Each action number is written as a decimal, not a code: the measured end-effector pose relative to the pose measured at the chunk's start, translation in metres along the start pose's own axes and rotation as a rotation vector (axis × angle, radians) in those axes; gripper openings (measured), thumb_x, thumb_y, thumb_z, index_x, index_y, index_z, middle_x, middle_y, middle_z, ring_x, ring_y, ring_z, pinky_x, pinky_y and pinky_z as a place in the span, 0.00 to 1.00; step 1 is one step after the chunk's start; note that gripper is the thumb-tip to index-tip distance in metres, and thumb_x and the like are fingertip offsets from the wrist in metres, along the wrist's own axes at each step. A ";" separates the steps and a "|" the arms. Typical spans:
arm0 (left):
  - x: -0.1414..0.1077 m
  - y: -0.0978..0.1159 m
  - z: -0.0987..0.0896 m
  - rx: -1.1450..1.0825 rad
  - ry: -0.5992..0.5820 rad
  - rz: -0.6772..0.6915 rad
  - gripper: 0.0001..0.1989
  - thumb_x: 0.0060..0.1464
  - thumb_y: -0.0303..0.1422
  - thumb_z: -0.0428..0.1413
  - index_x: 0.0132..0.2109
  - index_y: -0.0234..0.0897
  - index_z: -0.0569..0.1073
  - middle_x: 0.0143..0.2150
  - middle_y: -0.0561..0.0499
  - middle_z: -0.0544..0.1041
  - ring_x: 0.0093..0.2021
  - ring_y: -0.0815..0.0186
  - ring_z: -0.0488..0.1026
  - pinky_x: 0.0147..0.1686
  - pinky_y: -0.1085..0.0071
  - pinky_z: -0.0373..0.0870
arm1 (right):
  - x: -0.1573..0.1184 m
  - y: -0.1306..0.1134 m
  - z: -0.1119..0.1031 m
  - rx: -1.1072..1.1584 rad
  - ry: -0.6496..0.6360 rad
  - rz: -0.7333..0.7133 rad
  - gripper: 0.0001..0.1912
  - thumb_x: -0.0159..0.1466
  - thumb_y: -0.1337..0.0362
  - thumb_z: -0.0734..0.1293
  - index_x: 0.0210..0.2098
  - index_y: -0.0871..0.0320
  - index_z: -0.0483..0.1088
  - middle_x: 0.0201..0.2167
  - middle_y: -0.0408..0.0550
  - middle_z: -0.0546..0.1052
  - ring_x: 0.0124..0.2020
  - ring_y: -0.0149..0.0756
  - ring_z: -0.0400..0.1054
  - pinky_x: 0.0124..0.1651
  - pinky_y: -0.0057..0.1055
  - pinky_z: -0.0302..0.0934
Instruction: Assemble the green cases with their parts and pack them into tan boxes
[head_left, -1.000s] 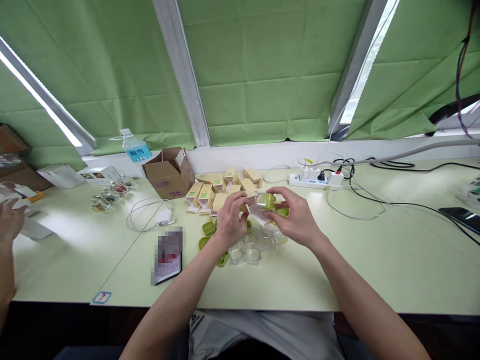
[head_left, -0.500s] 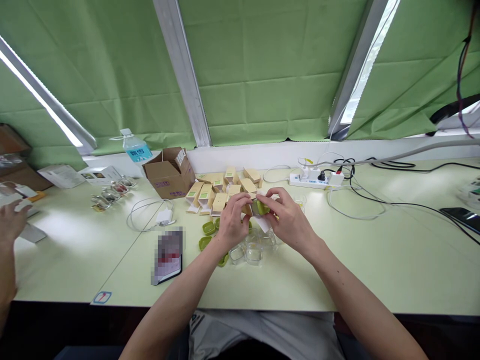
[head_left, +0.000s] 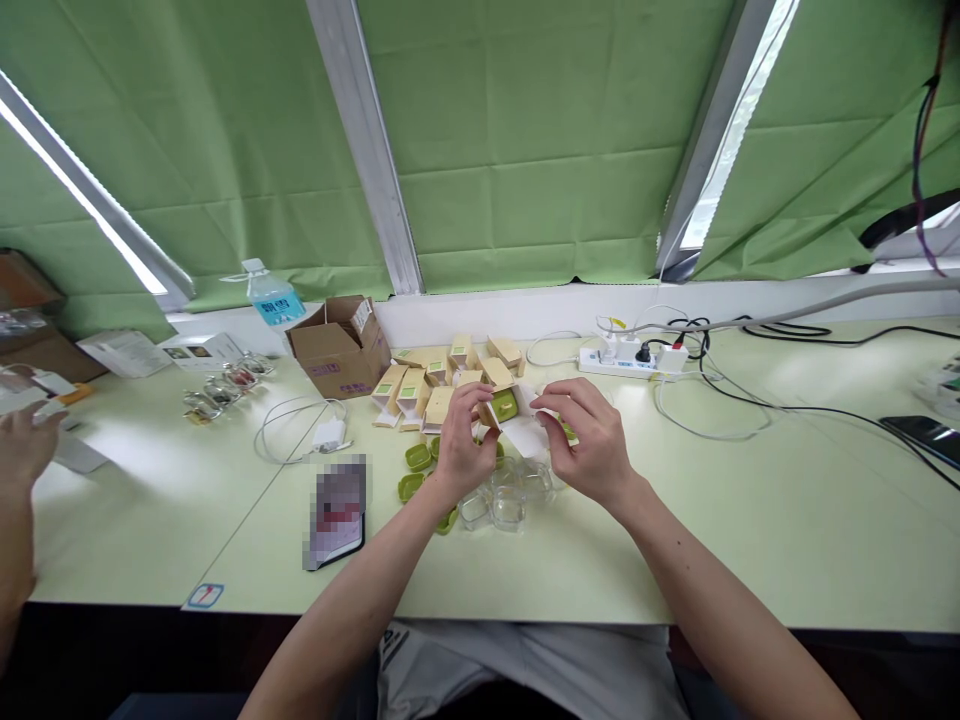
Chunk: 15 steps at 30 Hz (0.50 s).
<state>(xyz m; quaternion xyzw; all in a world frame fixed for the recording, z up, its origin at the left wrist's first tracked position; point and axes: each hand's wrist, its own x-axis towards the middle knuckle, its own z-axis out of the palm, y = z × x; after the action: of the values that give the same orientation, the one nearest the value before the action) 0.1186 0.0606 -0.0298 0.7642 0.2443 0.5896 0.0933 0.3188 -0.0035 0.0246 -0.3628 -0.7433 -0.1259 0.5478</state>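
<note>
Over the pale tabletop (head_left: 765, 540), near a cluster of clear tubs (head_left: 508, 508), the left hand (head_left: 463, 447) gripped a small open carton (head_left: 526, 435), while the right hand (head_left: 591, 445), fingers curled beside it, had just released the green piece (head_left: 505, 404); I couldn't tell whether they touched the carton's edge. That piece now sat inside the carton's mouth, so it looked loaded, with the end still unclosed

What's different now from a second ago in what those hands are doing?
The green-ended container has moved left, into the small open box; its green end shows in the opening. The right hand has let go of it and is beside the opening, perhaps touching the box. The left hand still holds the box. The phone and brown carton stayed put.
</note>
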 end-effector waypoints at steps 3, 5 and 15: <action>-0.002 -0.002 0.003 -0.061 0.033 -0.019 0.30 0.59 0.22 0.61 0.64 0.45 0.63 0.63 0.40 0.70 0.65 0.51 0.72 0.45 0.60 0.85 | 0.000 0.001 -0.001 0.039 0.086 0.029 0.10 0.71 0.71 0.64 0.46 0.51 0.74 0.41 0.54 0.80 0.43 0.48 0.76 0.40 0.45 0.75; -0.002 -0.004 0.004 -0.097 0.076 -0.008 0.32 0.61 0.26 0.63 0.67 0.46 0.60 0.63 0.39 0.70 0.65 0.52 0.72 0.44 0.62 0.86 | -0.001 0.003 -0.001 0.070 0.118 0.039 0.10 0.71 0.70 0.64 0.47 0.51 0.73 0.41 0.54 0.80 0.43 0.48 0.77 0.38 0.44 0.75; 0.004 -0.002 -0.002 0.142 0.149 0.230 0.21 0.60 0.20 0.59 0.56 0.42 0.68 0.59 0.40 0.71 0.62 0.53 0.74 0.52 0.54 0.83 | -0.007 -0.004 0.014 0.171 0.001 0.027 0.33 0.64 0.59 0.78 0.65 0.50 0.66 0.54 0.58 0.79 0.54 0.54 0.76 0.43 0.48 0.78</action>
<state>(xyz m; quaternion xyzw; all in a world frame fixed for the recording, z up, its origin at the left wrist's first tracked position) 0.1171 0.0639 -0.0264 0.7459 0.2027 0.6327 -0.0476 0.3068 -0.0008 0.0134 -0.3249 -0.7461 -0.0547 0.5786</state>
